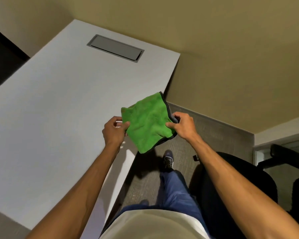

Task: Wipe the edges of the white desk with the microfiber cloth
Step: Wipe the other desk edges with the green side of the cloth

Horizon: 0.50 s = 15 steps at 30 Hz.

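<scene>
Pinching the green microfiber cloth [148,121] at its left edge with the left hand [113,130], gripping its black-trimmed right edge with the right hand [181,125]. Spread between both grips, over the right edge of the white desk [59,109]. Farther back, a grey cable hatch [115,48] in the desktop.
</scene>
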Each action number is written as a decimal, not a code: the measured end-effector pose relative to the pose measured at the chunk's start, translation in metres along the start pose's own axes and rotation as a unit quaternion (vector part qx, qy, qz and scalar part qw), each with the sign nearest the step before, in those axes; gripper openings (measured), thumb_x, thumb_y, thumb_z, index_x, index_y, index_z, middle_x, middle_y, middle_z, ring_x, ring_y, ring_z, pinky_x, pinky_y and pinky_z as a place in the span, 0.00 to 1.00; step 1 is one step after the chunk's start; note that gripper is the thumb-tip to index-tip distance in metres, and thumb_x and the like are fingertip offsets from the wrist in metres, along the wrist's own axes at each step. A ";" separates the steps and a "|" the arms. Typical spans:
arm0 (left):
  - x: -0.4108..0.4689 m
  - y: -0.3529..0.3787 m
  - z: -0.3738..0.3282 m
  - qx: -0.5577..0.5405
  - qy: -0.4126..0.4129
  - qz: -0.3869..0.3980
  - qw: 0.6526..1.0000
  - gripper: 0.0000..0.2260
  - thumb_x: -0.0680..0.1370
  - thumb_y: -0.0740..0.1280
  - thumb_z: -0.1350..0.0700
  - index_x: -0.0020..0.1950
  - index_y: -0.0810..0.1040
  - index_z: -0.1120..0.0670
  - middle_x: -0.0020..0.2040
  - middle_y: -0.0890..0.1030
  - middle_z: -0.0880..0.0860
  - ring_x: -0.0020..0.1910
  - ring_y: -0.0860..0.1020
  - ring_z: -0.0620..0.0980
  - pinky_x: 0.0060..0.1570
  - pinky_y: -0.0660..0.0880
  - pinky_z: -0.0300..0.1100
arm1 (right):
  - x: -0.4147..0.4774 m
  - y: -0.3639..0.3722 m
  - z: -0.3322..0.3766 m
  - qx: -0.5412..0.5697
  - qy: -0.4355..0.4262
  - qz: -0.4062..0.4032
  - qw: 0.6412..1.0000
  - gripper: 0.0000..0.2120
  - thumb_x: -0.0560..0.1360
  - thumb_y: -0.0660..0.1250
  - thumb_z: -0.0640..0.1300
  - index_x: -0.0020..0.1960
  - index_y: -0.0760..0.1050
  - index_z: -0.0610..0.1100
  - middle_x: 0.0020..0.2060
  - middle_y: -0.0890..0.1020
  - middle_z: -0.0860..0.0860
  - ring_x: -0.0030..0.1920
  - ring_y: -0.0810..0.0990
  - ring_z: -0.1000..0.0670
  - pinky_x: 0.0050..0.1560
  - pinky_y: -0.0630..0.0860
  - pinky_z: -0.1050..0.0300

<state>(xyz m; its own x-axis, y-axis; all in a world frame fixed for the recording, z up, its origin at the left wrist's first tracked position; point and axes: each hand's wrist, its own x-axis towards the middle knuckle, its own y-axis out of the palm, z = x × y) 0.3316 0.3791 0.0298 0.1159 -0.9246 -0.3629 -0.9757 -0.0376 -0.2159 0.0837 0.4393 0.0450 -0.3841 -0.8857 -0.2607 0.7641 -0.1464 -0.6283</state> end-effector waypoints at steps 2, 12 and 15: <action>0.020 0.023 -0.012 -0.006 0.000 -0.020 1.000 0.08 0.73 0.76 0.62 0.45 0.82 0.49 0.41 0.84 0.52 0.42 0.85 0.53 0.40 0.85 0.46 | 0.042 -0.011 -0.001 -0.004 -0.011 0.013 1.000 0.09 0.71 0.80 0.42 0.46 0.82 0.42 0.43 0.86 0.43 0.45 0.83 0.44 0.52 0.82 0.44; 0.119 0.143 -0.087 -0.043 -0.050 -0.119 0.991 0.09 0.72 0.77 0.63 0.41 0.83 0.49 0.39 0.85 0.54 0.39 0.86 0.55 0.43 0.85 0.53 | 0.253 -0.087 0.006 -0.011 -0.076 0.115 0.990 0.06 0.76 0.74 0.38 0.51 0.81 0.37 0.46 0.85 0.38 0.47 0.84 0.39 0.52 0.80 0.42; 0.140 0.167 -0.105 -0.061 -0.059 -0.138 0.987 0.09 0.72 0.77 0.63 0.42 0.83 0.50 0.38 0.85 0.53 0.36 0.86 0.51 0.42 0.85 0.50 | 0.301 -0.101 0.011 -0.002 -0.085 0.135 0.987 0.03 0.77 0.72 0.36 0.50 0.81 0.38 0.44 0.84 0.39 0.43 0.79 0.46 0.47 0.77 0.50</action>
<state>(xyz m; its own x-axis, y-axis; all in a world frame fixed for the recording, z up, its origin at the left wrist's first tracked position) 0.1650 0.2035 0.0378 0.3940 -0.8229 -0.4094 -0.9183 -0.3338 -0.2129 -0.1033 0.1827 0.0384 -0.0736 -0.9533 -0.2930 0.8247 0.1071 -0.5554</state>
